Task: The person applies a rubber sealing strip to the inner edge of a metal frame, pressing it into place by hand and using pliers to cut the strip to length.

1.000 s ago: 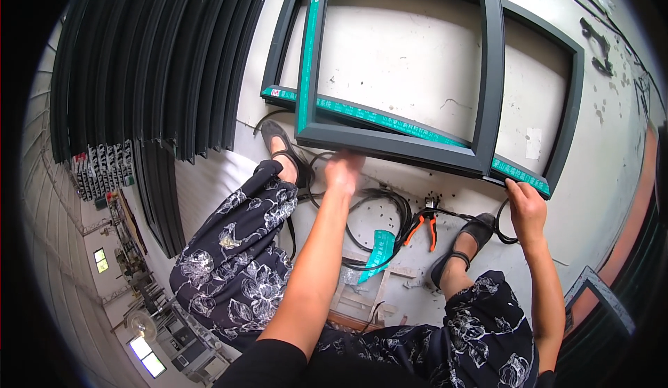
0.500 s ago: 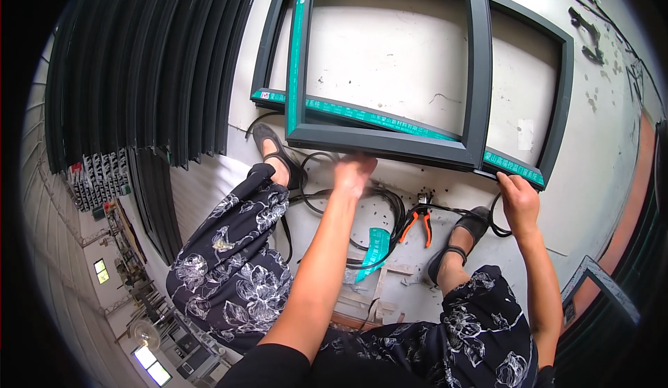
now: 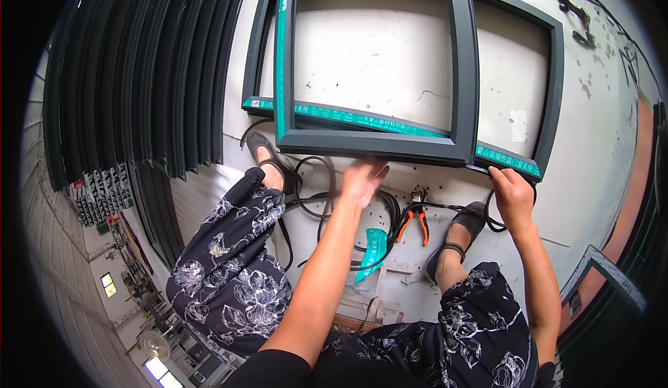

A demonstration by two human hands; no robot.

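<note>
A dark grey window frame (image 3: 376, 140) with green film on its left bar lies across a second dark grey frame (image 3: 554, 75). My left hand (image 3: 364, 180) is at the upper frame's near edge, its fingers smeared by motion and partly under that edge. A thin black rubber strip (image 3: 328, 196) curves down beside it into a loose coil on the floor. At the near right corner, my right hand (image 3: 513, 196) is closed in a pinch against the frame edge. The black strip loops out beside its fingers; the exact grip is partly hidden.
Orange-handled pliers (image 3: 415, 224) and a green film scrap (image 3: 372, 252) lie between my feet, near wood pieces (image 3: 390, 283). Long dark profiles (image 3: 139, 68) are stacked at left. A black bracket-like part (image 3: 577, 19) lies far right. Another frame corner (image 3: 598, 276) stands at right.
The whole view has shifted slightly, so the frames appear farther left. My left hand has moved a little right along the near edge, its thumb turned outward. The right hand keeps its place on the corner.
</note>
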